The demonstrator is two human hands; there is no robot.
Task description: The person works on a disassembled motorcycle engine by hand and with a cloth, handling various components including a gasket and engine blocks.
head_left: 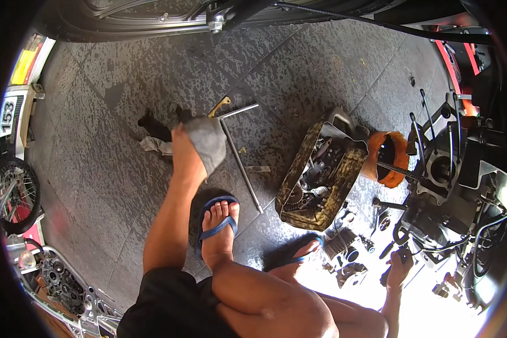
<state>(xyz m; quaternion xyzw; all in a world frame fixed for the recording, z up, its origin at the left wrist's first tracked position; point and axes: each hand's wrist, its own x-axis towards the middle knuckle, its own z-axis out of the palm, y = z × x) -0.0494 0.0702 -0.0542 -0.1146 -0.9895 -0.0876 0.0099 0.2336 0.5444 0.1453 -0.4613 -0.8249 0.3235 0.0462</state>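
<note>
My left hand [187,163] reaches out over the floor, closed on a grey cloth [208,143] that hides most of its fingers. Just beyond it lie a dark rag [156,128] and a pale crumpled cloth [154,145]. To the right of the cloth rest a T-handle wrench [241,163] and a gold-coloured lever [219,106]. At the lower right, my right hand [399,270] is beside a motorcycle engine [434,174], its fingers curled on something dark that I cannot make out in the glare.
A dirty cut-open plastic container [287,217] holds several metal parts, with an orange container [399,152] beyond it. Loose engine parts [349,250] lie near my sandalled feet [217,231]. A black vehicle part [129,28] crosses overhead. At left stand a small spoked wheel [17,194] and metal casings [62,281].
</note>
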